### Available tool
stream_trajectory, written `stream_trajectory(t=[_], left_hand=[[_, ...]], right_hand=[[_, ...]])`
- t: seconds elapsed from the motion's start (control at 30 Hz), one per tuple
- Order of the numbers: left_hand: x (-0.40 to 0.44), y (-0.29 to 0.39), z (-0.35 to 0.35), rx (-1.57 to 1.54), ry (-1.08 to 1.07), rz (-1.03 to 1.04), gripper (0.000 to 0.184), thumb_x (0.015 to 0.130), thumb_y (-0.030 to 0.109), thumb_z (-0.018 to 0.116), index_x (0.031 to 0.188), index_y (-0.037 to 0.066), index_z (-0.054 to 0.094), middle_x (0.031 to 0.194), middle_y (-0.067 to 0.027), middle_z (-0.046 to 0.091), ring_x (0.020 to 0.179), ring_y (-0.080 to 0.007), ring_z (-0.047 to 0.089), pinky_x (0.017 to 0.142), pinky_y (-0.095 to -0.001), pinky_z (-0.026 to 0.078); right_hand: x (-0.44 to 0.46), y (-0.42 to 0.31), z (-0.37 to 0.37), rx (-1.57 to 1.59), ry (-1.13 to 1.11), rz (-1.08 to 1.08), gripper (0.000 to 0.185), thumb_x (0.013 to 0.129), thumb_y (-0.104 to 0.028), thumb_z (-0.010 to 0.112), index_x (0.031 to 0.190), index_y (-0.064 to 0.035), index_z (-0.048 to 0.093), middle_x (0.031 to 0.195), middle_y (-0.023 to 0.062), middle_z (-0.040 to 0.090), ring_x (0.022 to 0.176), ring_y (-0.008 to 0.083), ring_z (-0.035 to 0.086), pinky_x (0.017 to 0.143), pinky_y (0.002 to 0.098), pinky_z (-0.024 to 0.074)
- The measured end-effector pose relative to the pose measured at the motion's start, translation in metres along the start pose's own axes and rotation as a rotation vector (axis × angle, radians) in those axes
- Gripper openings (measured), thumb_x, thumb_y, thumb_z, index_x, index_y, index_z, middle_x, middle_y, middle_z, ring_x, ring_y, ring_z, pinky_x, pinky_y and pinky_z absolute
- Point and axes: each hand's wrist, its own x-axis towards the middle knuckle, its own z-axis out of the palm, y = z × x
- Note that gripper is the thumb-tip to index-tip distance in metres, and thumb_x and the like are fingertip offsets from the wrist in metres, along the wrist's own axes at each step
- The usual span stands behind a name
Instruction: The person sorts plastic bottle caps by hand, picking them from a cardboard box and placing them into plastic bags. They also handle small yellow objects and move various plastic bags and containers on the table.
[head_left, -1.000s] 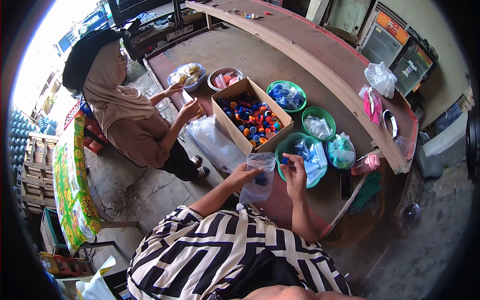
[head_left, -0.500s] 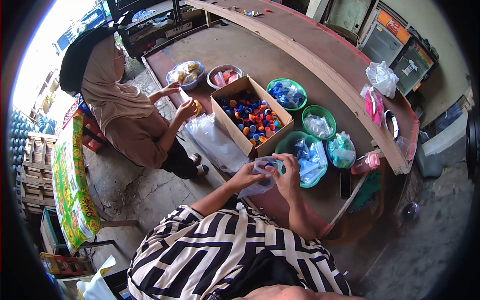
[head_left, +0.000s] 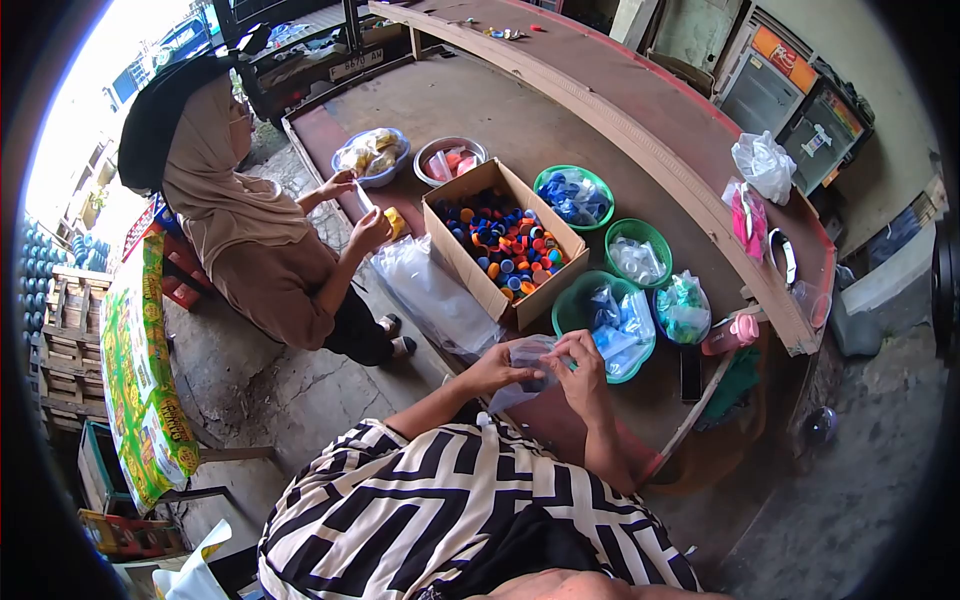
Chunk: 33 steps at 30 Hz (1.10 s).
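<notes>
A clear plastic bag (head_left: 530, 355) hangs between my two hands, close to the table's near edge. My left hand (head_left: 497, 370) grips its left side, fingers wrapped around the film. At the bag's upper right, my right hand (head_left: 578, 365) pinches the plastic between thumb and fingers. Something dark shows faintly through the film, too blurred to name. Just beyond my hands stands a cardboard box (head_left: 553, 290) full of blue, orange and red bottle caps (head_left: 505, 240). Right of my hands, a green basin (head_left: 570, 310) holds bagged light-blue pieces.
Smaller green baskets (head_left: 612, 205) and a bowl of green packets (head_left: 683, 305) stand at the right, near a phone (head_left: 690, 372) and a pink bottle (head_left: 732, 333). Stacked clear bags (head_left: 425, 285) lie left of the box. A co-worker (head_left: 255, 220) stands at the left, handling a small bag.
My right hand's fingers have closed into a pinch on the bag's edge, and the bag has shifted slightly. The co-worker's hands have moved a little further apart.
</notes>
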Motion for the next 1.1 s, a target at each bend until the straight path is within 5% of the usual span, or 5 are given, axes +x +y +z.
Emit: stream_trajectory(t=[0.37, 0.57, 0.73, 0.87, 1.1], left_hand=[[-0.029, 0.000, -0.015, 0.013, 0.063, -0.025, 0.059, 0.079, 0.024, 0.076, 0.128, 0.003, 0.050, 0.119, -0.0058, 0.057, 0.110, -0.0157, 0.052, 0.094, -0.0324, 0.042], [-0.028, 0.026, -0.053, -0.019, 0.222, -0.045, 0.050, 0.093, 0.038, 0.055, 0.132, 0.007, 0.049, 0.121, -0.0042, 0.055, 0.107, -0.0132, 0.053, 0.089, -0.0304, 0.044], [-0.009, 0.024, -0.072, 0.543, 0.364, 0.088, 0.034, 0.078, 0.006, 0.067, 0.110, 0.001, 0.057, 0.088, -0.0120, 0.066, 0.080, -0.0250, 0.065, 0.074, -0.0333, 0.050], [-0.001, 0.002, -0.093, 0.544, 0.489, 0.156, 0.026, 0.077, 0.005, 0.065, 0.099, 0.001, 0.053, 0.088, -0.0145, 0.062, 0.084, -0.0295, 0.064, 0.073, -0.0367, 0.049], [0.017, -0.005, -0.126, 0.684, 0.455, 0.260, 0.021, 0.074, -0.002, 0.058, 0.092, 0.001, 0.048, 0.087, -0.0149, 0.051, 0.083, -0.0347, 0.056, 0.073, -0.0413, 0.045]], right_hand=[[0.009, -0.006, 0.022, -0.017, 0.091, -0.101, 0.018, 0.080, -0.014, 0.072, 0.079, -0.0006, 0.060, 0.091, 0.0096, 0.054, 0.082, 0.0222, 0.057, 0.070, 0.0323, 0.0465], [0.020, -0.003, 0.038, -0.094, -0.085, -0.079, 0.018, 0.075, -0.014, 0.074, 0.079, -0.0026, 0.061, 0.104, 0.0097, 0.055, 0.097, 0.0284, 0.053, 0.083, 0.0395, 0.0435], [0.040, -0.002, 0.052, -0.172, -0.226, -0.112, 0.019, 0.075, -0.017, 0.075, 0.084, -0.0040, 0.064, 0.111, 0.0101, 0.056, 0.104, 0.0303, 0.052, 0.089, 0.0404, 0.0432], [0.082, -0.017, 0.067, -0.174, -0.282, -0.143, 0.043, 0.078, -0.020, 0.072, 0.117, -0.0094, 0.059, 0.112, 0.0109, 0.056, 0.104, 0.0311, 0.053, 0.090, 0.0420, 0.0430], [0.177, -0.069, 0.086, 0.189, -0.359, -0.161, 0.045, 0.084, -0.012, 0.064, 0.127, -0.0060, 0.054, 0.105, 0.0127, 0.062, 0.094, 0.0252, 0.062, 0.086, 0.0349, 0.0477]])
